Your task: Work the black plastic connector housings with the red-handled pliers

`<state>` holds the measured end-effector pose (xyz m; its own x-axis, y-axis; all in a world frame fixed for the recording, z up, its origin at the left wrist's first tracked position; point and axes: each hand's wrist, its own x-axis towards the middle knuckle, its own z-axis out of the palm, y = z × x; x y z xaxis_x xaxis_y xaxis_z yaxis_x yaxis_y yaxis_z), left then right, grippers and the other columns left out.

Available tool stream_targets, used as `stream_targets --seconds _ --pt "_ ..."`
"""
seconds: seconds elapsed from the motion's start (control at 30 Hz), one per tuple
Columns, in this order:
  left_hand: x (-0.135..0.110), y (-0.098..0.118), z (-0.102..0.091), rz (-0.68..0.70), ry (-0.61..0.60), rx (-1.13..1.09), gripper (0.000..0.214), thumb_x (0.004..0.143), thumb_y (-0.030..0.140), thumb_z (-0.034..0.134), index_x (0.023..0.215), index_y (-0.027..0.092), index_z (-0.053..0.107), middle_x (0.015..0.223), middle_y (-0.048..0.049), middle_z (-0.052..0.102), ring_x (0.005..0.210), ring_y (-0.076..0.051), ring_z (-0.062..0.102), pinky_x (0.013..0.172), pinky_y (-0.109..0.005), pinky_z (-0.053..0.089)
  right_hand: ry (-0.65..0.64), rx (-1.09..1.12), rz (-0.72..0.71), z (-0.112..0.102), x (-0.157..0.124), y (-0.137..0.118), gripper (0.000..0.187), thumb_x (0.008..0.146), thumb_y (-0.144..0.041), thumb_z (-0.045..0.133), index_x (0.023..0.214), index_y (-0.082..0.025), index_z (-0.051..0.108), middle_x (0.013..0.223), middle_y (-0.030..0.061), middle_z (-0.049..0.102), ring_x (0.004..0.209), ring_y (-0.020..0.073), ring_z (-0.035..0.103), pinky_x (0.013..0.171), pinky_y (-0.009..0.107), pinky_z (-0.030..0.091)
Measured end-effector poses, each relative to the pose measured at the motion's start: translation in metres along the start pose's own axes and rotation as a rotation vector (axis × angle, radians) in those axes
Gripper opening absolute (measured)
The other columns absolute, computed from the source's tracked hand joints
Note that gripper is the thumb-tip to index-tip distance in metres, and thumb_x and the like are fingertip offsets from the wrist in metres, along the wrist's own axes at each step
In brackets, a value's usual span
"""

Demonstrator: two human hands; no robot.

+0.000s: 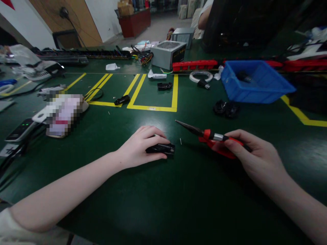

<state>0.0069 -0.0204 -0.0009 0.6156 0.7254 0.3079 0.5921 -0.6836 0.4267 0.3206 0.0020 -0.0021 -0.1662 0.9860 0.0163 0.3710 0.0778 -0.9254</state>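
Observation:
My left hand (pixel 146 146) is closed round a small black plastic part (pixel 163 149), which lies on the dark green table (pixel 143 190). The part's right end sticks out past my fingers; the rest is under them. In my right hand (pixel 251 153) are needle-nose pliers (pixel 211 136) with red handles and a dark tip pointing left. The pliers are held above the table, and their tip is apart from the black part. A thin white sliver (pixel 180 141) lies between the part and the pliers.
A blue bin (pixel 255 85) stands at the back right, with black bundles (pixel 226 109) before it. Similar black parts (pixel 165 86) lie near yellow tape lines (pixel 153 108). Behind are a roll of white tape (pixel 201 77) and a grey power supply (pixel 167 54). A phone (pixel 65 115) lies left.

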Motion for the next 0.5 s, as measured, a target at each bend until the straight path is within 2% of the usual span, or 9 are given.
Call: stream_targets --seconds 0.07,0.17,0.23,0.37,0.43,0.5 --pt "0.002 0.008 -0.002 0.004 0.057 0.007 0.029 0.092 0.032 0.063 0.118 0.020 0.062 0.121 -0.0085 0.062 0.117 -0.023 0.057 0.111 -0.047 0.037 -0.016 0.226 0.102 0.005 -0.006 -0.004 0.036 0.079 -0.058 0.068 0.090 -0.024 0.066 0.085 0.0030 0.071 0.080 0.0193 0.067 0.074 0.034 0.053" --pt "0.007 0.024 -0.005 -0.057 0.136 -0.049 0.023 0.096 0.025 0.056 0.117 0.020 0.064 0.122 -0.0071 0.063 0.120 -0.021 0.056 0.119 -0.048 0.025 -0.030 0.430 0.115 0.011 -0.019 -0.013 0.037 0.080 -0.062 0.064 0.085 -0.025 0.066 0.079 0.0018 0.068 0.075 0.0171 0.065 0.070 0.031 0.054" --pt "0.013 0.039 -0.006 -0.125 0.127 -0.161 0.024 0.096 0.025 0.056 0.118 0.020 0.064 0.123 -0.0067 0.064 0.122 -0.021 0.056 0.120 -0.048 0.023 -0.066 0.515 0.097 0.015 -0.029 -0.020 0.036 0.082 -0.061 0.063 0.085 -0.026 0.066 0.079 0.0010 0.066 0.074 0.0152 0.064 0.071 0.029 0.055" --pt "0.027 0.070 0.000 -0.191 0.055 -0.644 0.033 0.093 0.027 0.061 0.125 0.017 0.060 0.127 -0.0087 0.063 0.119 -0.022 0.059 0.107 -0.037 0.044 -0.132 0.517 0.023 0.025 -0.048 -0.032 0.038 0.083 -0.063 0.060 0.085 -0.025 0.066 0.077 0.0007 0.063 0.071 0.0134 0.060 0.066 0.025 0.052" --pt "0.031 0.081 0.005 -0.192 0.015 -0.867 0.027 0.094 0.028 0.060 0.118 0.016 0.063 0.118 -0.0078 0.068 0.110 -0.020 0.064 0.101 -0.033 0.049 -0.166 0.465 -0.021 0.030 -0.054 -0.037 0.039 0.084 -0.062 0.060 0.083 -0.023 0.065 0.074 0.0007 0.061 0.067 0.0126 0.057 0.060 0.023 0.048" --pt "0.033 0.088 0.010 -0.208 0.008 -0.983 0.019 0.096 0.027 0.056 0.106 0.014 0.066 0.108 -0.0066 0.070 0.102 -0.018 0.067 0.094 -0.031 0.053 -0.177 0.424 -0.051 0.034 -0.057 -0.040 0.039 0.085 -0.060 0.060 0.082 -0.022 0.063 0.071 0.0004 0.059 0.063 0.0120 0.054 0.055 0.023 0.044"
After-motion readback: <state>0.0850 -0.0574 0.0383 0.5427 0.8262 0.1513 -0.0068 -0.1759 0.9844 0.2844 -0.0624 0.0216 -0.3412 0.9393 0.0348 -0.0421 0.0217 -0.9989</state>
